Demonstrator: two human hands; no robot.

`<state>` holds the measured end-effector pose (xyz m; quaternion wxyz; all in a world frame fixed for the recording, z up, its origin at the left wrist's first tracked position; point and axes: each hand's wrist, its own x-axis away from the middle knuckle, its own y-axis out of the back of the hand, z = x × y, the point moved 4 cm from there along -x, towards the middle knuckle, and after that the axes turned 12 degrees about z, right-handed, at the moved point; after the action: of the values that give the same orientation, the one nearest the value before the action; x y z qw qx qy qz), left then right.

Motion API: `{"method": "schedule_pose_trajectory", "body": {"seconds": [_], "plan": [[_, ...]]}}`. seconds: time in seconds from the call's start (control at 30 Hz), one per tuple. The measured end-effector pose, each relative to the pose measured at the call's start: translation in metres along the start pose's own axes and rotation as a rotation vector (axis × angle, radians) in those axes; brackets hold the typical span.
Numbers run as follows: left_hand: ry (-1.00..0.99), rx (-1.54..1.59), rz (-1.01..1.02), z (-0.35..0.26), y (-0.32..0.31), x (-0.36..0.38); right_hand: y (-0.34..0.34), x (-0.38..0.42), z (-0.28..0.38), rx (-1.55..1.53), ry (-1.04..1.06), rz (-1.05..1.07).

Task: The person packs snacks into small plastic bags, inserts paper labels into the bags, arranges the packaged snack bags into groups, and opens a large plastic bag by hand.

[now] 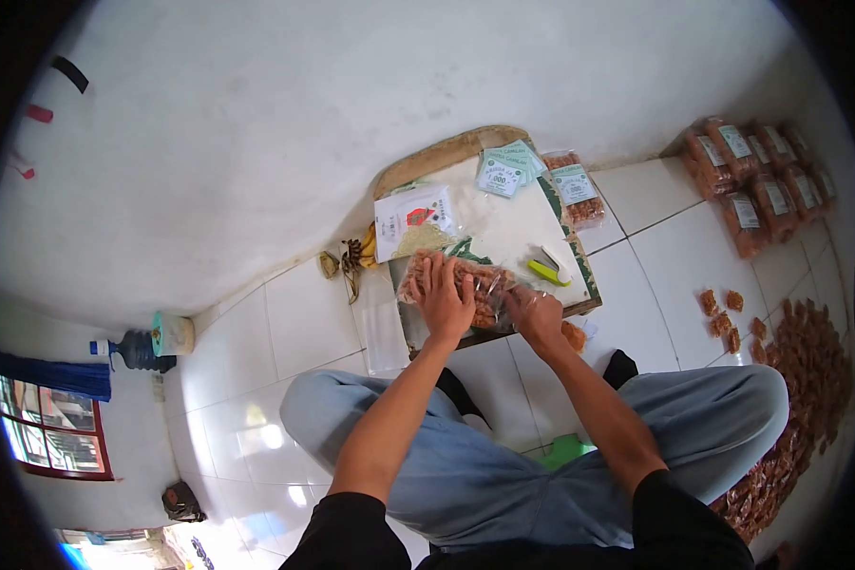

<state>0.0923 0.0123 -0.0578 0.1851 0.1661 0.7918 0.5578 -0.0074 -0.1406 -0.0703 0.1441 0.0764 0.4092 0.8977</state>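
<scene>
A clear plastic bag of brown snack pieces (484, 309) lies on its side along the near edge of the low table (480, 214). My left hand (445, 302) grips its left part from above, fingers over the plastic. At the bag's right end, my right hand (537, 318) is closed on the gathered plastic; its fingertips are partly hidden. A green and white stapler (549, 270) lies just beyond my right hand. Printed green label cards (508, 171) are piled at the table's far side. A white printed plastic pack (415, 223) lies on the left of the table.
A labelled snack bag (577, 195) lies right of the table. Several packed bags (765, 176) are stacked by the wall at far right. Small snack packets (803, 399) form a heap on the right floor. Bananas (361, 252) lie left of the table.
</scene>
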Motion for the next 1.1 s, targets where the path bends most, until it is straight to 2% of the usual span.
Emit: {"method": "schedule_pose_trajectory", "body": {"seconds": [0.07,0.23,0.37,0.47,0.57,0.63,0.87,1.03,1.1], "plan": [[0.004,-0.004,0.018,-0.001,0.001,0.000,-0.003,0.000,0.003,0.037,0.024,-0.007],[-0.007,-0.010,0.062,-0.004,0.002,0.000,-0.023,0.003,-0.005,-0.092,0.321,-0.161],[0.002,-0.021,0.086,-0.002,-0.001,0.002,-0.023,0.002,-0.007,0.006,0.244,-0.053],[0.017,0.003,0.105,0.001,-0.002,-0.002,-0.016,0.001,-0.010,-0.106,0.133,0.061],[0.028,0.038,0.124,0.002,0.000,-0.002,-0.018,0.001,-0.013,-0.183,0.233,0.001],[0.028,0.053,0.123,0.003,0.000,-0.002,-0.010,0.003,-0.006,-0.162,0.413,0.031],[0.027,-0.009,0.123,0.000,0.000,0.000,-0.010,0.008,0.002,-0.178,0.437,-0.027],[0.055,0.008,0.141,0.001,-0.002,-0.002,-0.005,0.012,0.005,-0.235,0.571,-0.090],[0.021,0.033,0.105,0.001,-0.002,-0.002,-0.005,0.011,-0.001,-0.210,0.538,-0.042]]}}
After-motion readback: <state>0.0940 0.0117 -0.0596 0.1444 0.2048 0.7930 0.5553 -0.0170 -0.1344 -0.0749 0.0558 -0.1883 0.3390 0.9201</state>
